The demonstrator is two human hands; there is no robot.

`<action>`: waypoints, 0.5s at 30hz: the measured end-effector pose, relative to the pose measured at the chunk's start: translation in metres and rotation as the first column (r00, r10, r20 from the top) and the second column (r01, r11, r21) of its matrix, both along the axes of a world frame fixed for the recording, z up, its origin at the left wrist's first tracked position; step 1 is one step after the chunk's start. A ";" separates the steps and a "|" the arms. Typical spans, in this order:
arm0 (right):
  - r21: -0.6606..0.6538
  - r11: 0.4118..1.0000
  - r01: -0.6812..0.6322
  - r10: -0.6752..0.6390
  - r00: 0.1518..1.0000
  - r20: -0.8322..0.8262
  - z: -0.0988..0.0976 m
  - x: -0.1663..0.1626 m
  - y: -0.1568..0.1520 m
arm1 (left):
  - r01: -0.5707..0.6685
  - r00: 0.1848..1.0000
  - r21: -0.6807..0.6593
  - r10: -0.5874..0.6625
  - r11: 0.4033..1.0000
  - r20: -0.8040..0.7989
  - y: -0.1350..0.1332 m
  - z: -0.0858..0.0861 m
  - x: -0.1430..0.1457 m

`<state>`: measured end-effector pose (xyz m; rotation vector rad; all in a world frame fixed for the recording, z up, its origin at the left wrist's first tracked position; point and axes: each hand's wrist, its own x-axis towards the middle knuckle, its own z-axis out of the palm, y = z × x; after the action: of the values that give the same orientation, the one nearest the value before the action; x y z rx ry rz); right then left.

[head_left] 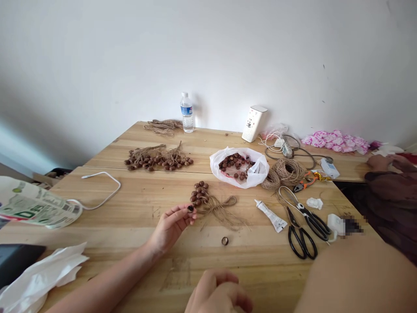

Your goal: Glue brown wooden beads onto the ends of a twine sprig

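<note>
My left hand reaches over the wooden table and pinches a dark brown bead between thumb and fingertips. Just beyond it lies a cluster of brown beads tied on jute twine. My right hand is at the bottom edge, fingers curled loosely; what it holds, if anything, I cannot make out. A small ring lies on the table between the hands.
A white bag of beads, twine coils, glue tube, two scissors, pliers, more beaded bundles, water bottle, white cable. Another person's hands rest at right.
</note>
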<state>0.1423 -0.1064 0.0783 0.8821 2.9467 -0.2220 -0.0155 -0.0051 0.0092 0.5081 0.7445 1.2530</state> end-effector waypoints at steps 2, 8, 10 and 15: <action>0.030 1.000 -0.006 0.005 1.000 0.021 0.005 0.001 0.024 | -0.018 1.000 -0.013 0.018 1.000 -0.010 -0.002 0.000 0.001; 0.154 0.988 0.005 -0.023 0.993 0.115 -0.002 0.020 0.111 | -0.024 0.996 -0.104 0.015 0.994 -0.087 -0.008 0.002 0.008; 0.137 0.989 0.052 -0.065 0.994 0.091 -0.017 0.027 0.126 | -0.006 0.993 -0.131 -0.010 0.991 -0.120 -0.011 0.001 0.010; 0.120 0.991 0.054 -0.050 0.998 -0.032 -0.051 0.035 0.134 | 0.013 0.987 -0.180 -0.041 0.984 -0.155 -0.016 -0.003 0.014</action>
<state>0.1769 0.0279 0.0274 0.9788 2.9933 -0.0601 -0.0017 -0.0208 0.0058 0.4726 0.9720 1.1167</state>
